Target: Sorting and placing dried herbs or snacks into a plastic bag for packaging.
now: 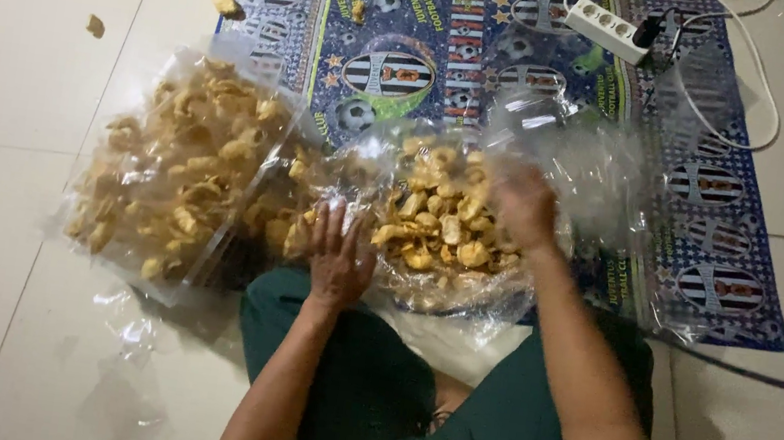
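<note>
A person sits on a pale tiled floor (8,149), seen from above, with dark green trousers and a yellow top at the bottom edge. The left hand (339,262) lies flat and spread, fingers open, pressing the near edge of a clear plastic bag of golden fried crackers (436,231); it grips nothing. The right hand (520,205) is blurred with motion inside or over the mouth of that bag, just beyond and right of the left hand; whether its grip is closed on crackers cannot be told.

Left of the left hand, touching the open bag, lies a second, fuller clear plastic bag of the same crackers (181,172). Beyond both hands is a blue printed mat with football motifs (455,47), and on its far right part a white power strip with plugged cable (607,28). Loose cracker pieces (227,4) are scattered on the floor and mat.

Likely risks: the thin plastic could slip from under the flat left hand and spill crackers, quick handling could crush the brittle pieces, and crumbs could scatter toward the power strip.
</note>
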